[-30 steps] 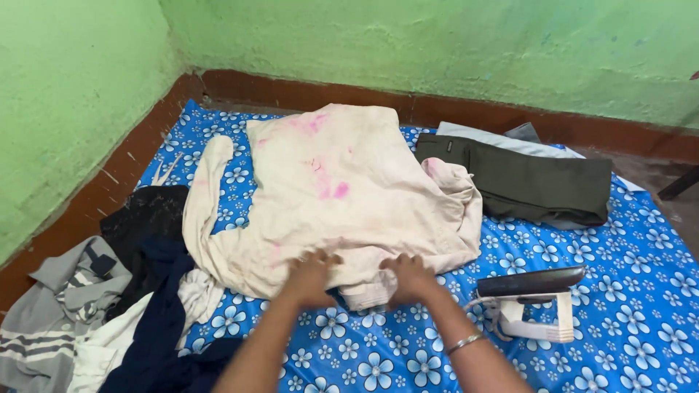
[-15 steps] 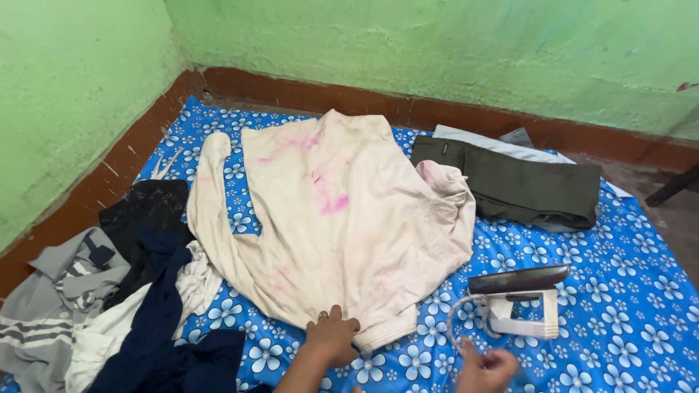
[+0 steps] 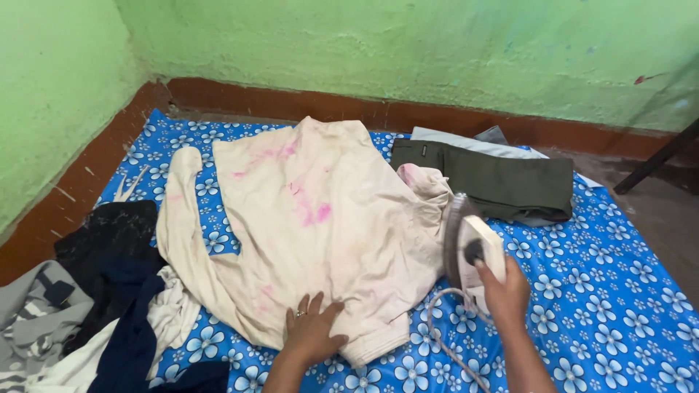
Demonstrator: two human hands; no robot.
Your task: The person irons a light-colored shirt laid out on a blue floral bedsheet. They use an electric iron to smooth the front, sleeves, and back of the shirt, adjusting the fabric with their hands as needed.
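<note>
A view from above shows a person's two bare hands at work on a blue sheet (image 3: 619,291) printed with white flowers, spread on the floor in the corner of a green-walled room. The left hand (image 3: 312,331) lies flat with fingers spread, pressing down the lower hem of a cream shirt (image 3: 320,225) with pink stains, which is spread out in the middle of the sheet. The right hand (image 3: 504,291) is closed around the handle of a white clothes iron (image 3: 472,251), holding it raised and tilted beside the shirt's right edge, its cord (image 3: 440,331) looping down onto the sheet. Behind the iron lies a folded olive-green garment (image 3: 502,182). A heap of dark, grey and white clothes (image 3: 102,306) sits at the left.
</note>
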